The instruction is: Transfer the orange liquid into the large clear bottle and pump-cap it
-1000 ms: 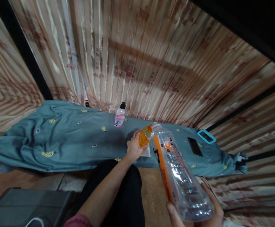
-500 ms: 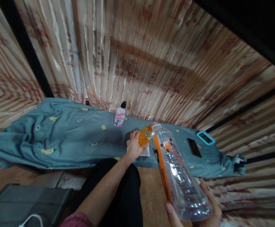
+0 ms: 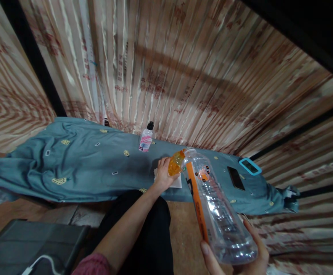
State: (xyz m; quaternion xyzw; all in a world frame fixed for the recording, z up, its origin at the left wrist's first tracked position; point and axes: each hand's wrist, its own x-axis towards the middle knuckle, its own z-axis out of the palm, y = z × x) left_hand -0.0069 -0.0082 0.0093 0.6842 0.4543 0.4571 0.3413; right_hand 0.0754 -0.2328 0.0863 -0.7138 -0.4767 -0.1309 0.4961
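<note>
My right hand point(image 3: 237, 259) grips the base of a large clear plastic bottle point(image 3: 216, 208) with an orange label strip, tilted with its neck pointing away from me. My left hand point(image 3: 163, 176) is closed round a small orange bottle point(image 3: 175, 163) held right at the large bottle's mouth. Under my left hand a white tissue point(image 3: 175, 182) lies on the blue-green patterned cloth point(image 3: 83, 168).
A small bottle with a pink label and black cap point(image 3: 146, 138) stands at the back of the cloth near the striped curtain point(image 3: 183, 76). A black phone point(image 3: 236, 178) and a blue-framed device point(image 3: 250, 166) lie at right. A dark box point(image 3: 26, 244) sits lower left.
Both hands and both bottles stay nearly as they were; only the view has shifted slightly.
</note>
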